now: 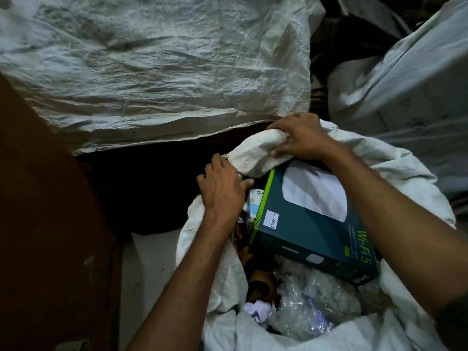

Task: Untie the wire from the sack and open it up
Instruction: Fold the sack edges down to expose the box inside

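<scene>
Both hands' fingers (pixel 278 127) curled closed, arms outstretched.

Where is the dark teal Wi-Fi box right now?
The dark teal Wi-Fi box lies inside the open white woven sack, right of centre, between both forearms, above crumpled clear plastic.

Dark floor (pixel 152 188), open white sack (pixel 217 269), neighbouring sacks (pixel 152 72)

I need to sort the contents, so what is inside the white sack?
Inside the white sack lie a dark Wi-Fi box, crumpled clear plastic and brown scraps. Anything underneath is covered.
</scene>
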Available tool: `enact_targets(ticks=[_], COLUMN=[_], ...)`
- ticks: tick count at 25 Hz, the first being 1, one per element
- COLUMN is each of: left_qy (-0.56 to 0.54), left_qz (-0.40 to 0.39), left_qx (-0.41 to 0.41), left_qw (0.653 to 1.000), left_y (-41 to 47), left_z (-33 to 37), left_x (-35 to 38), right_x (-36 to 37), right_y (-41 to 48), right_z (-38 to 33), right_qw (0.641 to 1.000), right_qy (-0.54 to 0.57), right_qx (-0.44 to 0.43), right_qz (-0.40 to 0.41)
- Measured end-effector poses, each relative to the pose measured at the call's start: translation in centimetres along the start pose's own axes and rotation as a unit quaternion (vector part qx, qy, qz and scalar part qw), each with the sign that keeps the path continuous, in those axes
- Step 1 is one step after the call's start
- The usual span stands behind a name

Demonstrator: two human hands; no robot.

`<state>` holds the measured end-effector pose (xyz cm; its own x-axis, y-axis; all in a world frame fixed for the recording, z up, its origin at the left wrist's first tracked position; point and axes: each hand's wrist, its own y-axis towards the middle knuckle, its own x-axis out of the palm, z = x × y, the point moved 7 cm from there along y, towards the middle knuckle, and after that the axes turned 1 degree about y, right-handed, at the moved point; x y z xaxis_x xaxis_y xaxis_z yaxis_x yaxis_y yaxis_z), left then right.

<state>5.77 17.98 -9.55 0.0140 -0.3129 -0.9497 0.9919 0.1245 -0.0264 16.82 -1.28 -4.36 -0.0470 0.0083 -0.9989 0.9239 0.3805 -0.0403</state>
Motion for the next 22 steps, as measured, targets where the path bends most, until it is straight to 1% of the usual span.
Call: enact_targets(ticks=[2,4,5,6,7,8,9,10,11,12,13,14,15,16,17,18,19,20,21,22], left_qy=[-0.014,-0.014,-0.025,-0.041,-0.046,-0.03,-0.005,0.011,0.009,-0.02,-0.076,-0.141,-0.197,-0.229,-0.219,-0.169,-0.103,-0.056,-0.021,0.026], left_qz=[0.029,0.115,0.156,0.166,0.143,0.105,0.072,0.056,0.046,0.04,0.033,0.026,0.018,0.012,0.022,0.056,0.106,0.151,0.161,0.144], left_qx=[0.01,0.027,0.051,0.086,0.121,0.147,0.168,0.183,0.182,0.168,0.142,0.118,0.099,0.086,0.087,0.104,0.134,0.179,0.242,0.306], left_qw=[0.999,0.993,0.986,0.981,0.981,0.983,0.983,0.981,0.982,0.985,0.986,0.983,0.975,0.969,0.972,0.979,0.98,0.971,0.957,0.941], left_y=[0.2,0.5,0.9,1.8,3.1,4.5,5.9,7.2,8.8,10.3,11.7,12.7,13.3,13.4,13.2,12.4,11.5,10.5,10.0,10.0], left_z=[0.4,0.4,0.7,1.7,3.0,4.5,6.0,7.0,7.2,6.7,5.7,4.8,4.0,3.7,4.0,4.8,6.4,8.5,11.0,13.4], left_x=[-0.4,-1.8,-2.7,-3.2,-3.3,-2.8,-2.2,-1.6,-1.1,-0.8,-0.5,-0.4,-0.3,-0.2,-0.3,-0.9,-1.8,-2.6,-2.9,-2.5], right_x=[-0.2,-0.6,-0.7,-0.6,-0.7,-0.8,-1.2,-1.7,-2.1,-2.3,-2.0,-1.8,-0.8,0.0,0.4,0.2,0.0,-0.2,-0.4,-0.7], right_y=[1.4,3.0,3.6,4.1,4.4,4.6,4.7,4.4,3.1,0.9,-1.7,-4.4,-6.0,-6.7,-6.6,-5.7,-4.4,-3.0,-1.9,-1.2], right_z=[0.9,1.6,1.9,2.6,3.1,3.5,4.1,4.8,5.7,6.4,7.1,7.2,7.5,8.0,8.7,9.6,10.6,11.4,11.9,12.3], right_qw=[0.999,0.991,0.983,0.971,0.959,0.956,0.964,0.976,0.979,0.969,0.958,0.951,0.953,0.96,0.966,0.966,0.96,0.951,0.942,0.934], right_qy=[0.047,0.131,0.18,0.229,0.268,0.281,0.258,0.203,0.137,0.087,0.054,0.03,0.021,0.015,0.036,0.084,0.158,0.233,0.283,0.32], right_qx=[0.015,0.006,0.002,0.002,0.01,0.024,0.047,0.079,0.121,0.164,0.195,0.207,0.207,0.2,0.195,0.196,0.195,0.184,0.166,0.15], right_qz=[0.018,-0.015,-0.042,-0.071,-0.087,-0.08,-0.044,0.015,0.091,0.16,0.205,0.227,0.218,0.196,0.168,0.146,0.121,0.093,0.066,0.048])
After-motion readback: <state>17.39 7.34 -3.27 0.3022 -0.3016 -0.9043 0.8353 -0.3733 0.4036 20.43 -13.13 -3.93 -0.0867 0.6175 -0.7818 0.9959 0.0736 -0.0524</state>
